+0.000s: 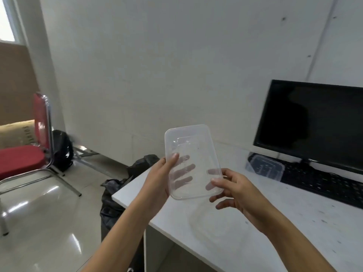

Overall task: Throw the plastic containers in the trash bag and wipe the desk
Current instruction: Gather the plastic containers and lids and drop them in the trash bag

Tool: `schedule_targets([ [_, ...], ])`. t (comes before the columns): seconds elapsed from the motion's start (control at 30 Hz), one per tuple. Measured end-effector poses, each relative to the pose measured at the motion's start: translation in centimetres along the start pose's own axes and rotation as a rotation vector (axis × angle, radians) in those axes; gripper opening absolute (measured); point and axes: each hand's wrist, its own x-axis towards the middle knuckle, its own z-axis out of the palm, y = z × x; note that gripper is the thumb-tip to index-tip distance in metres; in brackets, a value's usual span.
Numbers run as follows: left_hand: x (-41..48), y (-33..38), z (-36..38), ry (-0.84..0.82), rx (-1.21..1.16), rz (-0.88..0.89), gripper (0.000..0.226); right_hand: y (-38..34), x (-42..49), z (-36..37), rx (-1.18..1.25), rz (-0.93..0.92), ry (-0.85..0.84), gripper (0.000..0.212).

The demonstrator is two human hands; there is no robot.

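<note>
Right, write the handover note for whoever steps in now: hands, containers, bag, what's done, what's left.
Left hand and right hand both grip the clear container, held up over the desk edge.
Second container sits on the keyboard below the monitor.
Black trash bag stands on the floor at the desk's left end.
Done: one container picked up.
Left: bin both containers, then wipe the marked desk. No cloth in view.

There is one view only, from a camera on the person's head, looking forward and down at close range over the corner of the white bench (294, 222). It faces the wall, with the floor (39, 213) at left and the monitor (314, 122) at right.
</note>
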Motion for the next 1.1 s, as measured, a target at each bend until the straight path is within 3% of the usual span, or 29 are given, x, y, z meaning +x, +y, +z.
schedule_targets([
  [0.13, 4.2, 1.8, -8.3, 0.204, -0.009, 0.015, 0.039, -1.6, 6.7, 3.3, 0.033, 0.038, -0.014, 0.022],
  [0.23, 7.5, 1.5, -15.7, 0.471, -0.021, -0.002, 0.028, -1.9, 12.2, 5.8, -0.016, 0.062, -0.026, 0.019],
  [0.33, 10.1, -0.4, -21.9, 0.724, 0.041, -0.146, 0.008, -1.7, 17.5, 8.3, -0.087, 0.083, -0.033, 0.018],
  [0.43, 11.8, -2.6, -25.7, 0.853, 0.182, -0.306, 0.018, -1.3, 22.1, 10.5, -0.135, 0.076, -0.060, 0.017],
  [0.57, 13.7, -5.4, -28.9, 0.847, 0.194, -0.530, 0.057, -0.5, 27.7, 13.6, -0.166, 0.068, -0.148, 0.014],
  [0.63, 14.9, -7.0, -30.0, 0.817, 0.141, -0.597, 0.066, 0.4, 30.4, 15.5, -0.214, 0.090, -0.166, 0.011],
  [0.83, 18.8, -12.0, -33.0, 0.874, 0.034, -0.488, 0.081, 4.2, 37.5, 19.8, -0.633, 0.172, -0.274, 0.022],
  [1.0, 19.4, -12.3, -32.5, 0.847, -0.207, -0.285, 0.040, 6.2, 42.2, 20.2, -0.918, 0.363, -0.346, 0.034],
  [1.1, 18.8, -12.0, -31.7, 0.756, -0.359, -0.174, 0.039, 7.4, 43.6, 20.4, -1.109, 0.457, -0.357, 0.035],
])
